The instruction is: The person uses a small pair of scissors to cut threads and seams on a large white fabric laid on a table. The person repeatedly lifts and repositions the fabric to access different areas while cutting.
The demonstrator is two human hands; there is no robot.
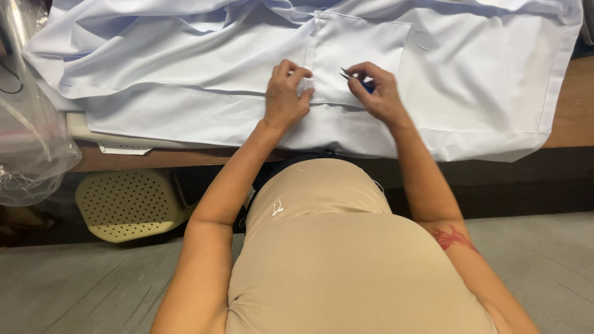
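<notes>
Fingers on my left hand (286,93) are pinched shut on a small fold of the pale blue shirt (185,74), right at the lower left corner of its chest pocket (356,59). Right hand (378,91) is curled closed round small thread snips (352,77) — metal tips poke out toward my left hand, blue handle mostly hidden in my grip; can't tell if the blades are open. Shirt lies spread flat across the wooden table (572,99), hem hanging over the near edge above my lap. Clear plastic bag (28,130) hangs at the left, perforated cream stool (127,204) sits under the table.

Risks, as I judge it: tips sit very near the pinched cloth and my left fingertips (302,75), so a slip could nick fabric or skin. Pinching too much cloth could put the pocket seam between the blades. The overhanging hem could drag the shirt off position if my grip eases.
</notes>
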